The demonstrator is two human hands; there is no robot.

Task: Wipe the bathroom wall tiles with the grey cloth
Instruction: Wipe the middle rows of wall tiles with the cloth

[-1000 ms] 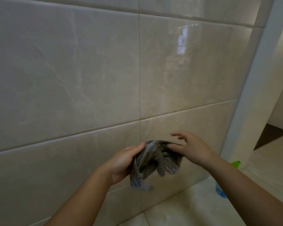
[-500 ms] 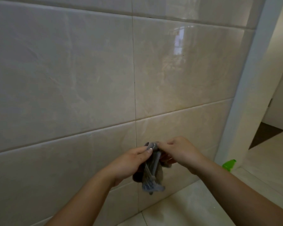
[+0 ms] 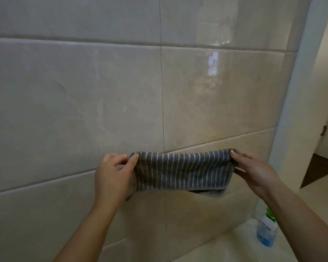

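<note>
A grey cloth (image 3: 182,172) with thin white stripes is stretched flat between my two hands, in front of the lower wall. My left hand (image 3: 113,174) pinches its upper left corner between thumb and fingers. My right hand (image 3: 254,172) pinches the upper right corner the same way. The cloth seems folded double, with a lower layer showing under its bottom right edge. Large glossy beige wall tiles (image 3: 80,103) fill the view behind it. I cannot tell whether the cloth touches the wall.
A spray bottle (image 3: 266,230) with a green top and blue label stands on the floor at the wall's foot, lower right. A white door frame (image 3: 299,87) ends the tiled wall on the right, with a doorway beyond.
The bunched cloth, held between hands close together, has been pulled out flat; my hands have moved apart, left and right, each keeping a corner.
</note>
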